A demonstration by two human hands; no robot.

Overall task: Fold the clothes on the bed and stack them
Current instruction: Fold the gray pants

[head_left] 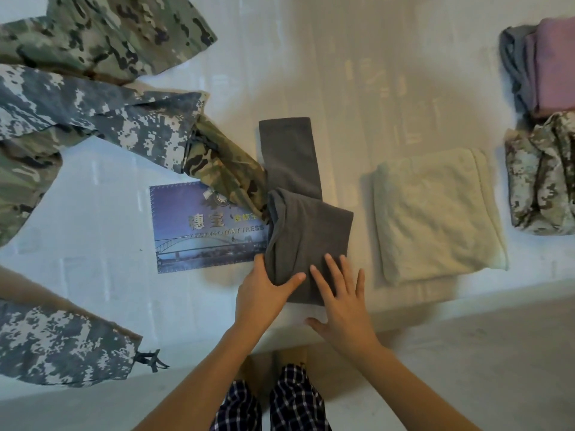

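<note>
Both on grey garment (308, 231): left hand (261, 293) pinching, partly hidden; right hand (345, 300) spread flat.

Half-folded grey garment (308, 231), flat at the mattress (311, 73) edge

Bare forearms (199, 377) lead up from the near edge to the left hand (264, 293) and right hand (342, 301), while lower near centre the legs wear checked trousers (294, 399), dark navy crossed with thin white lines.
</note>
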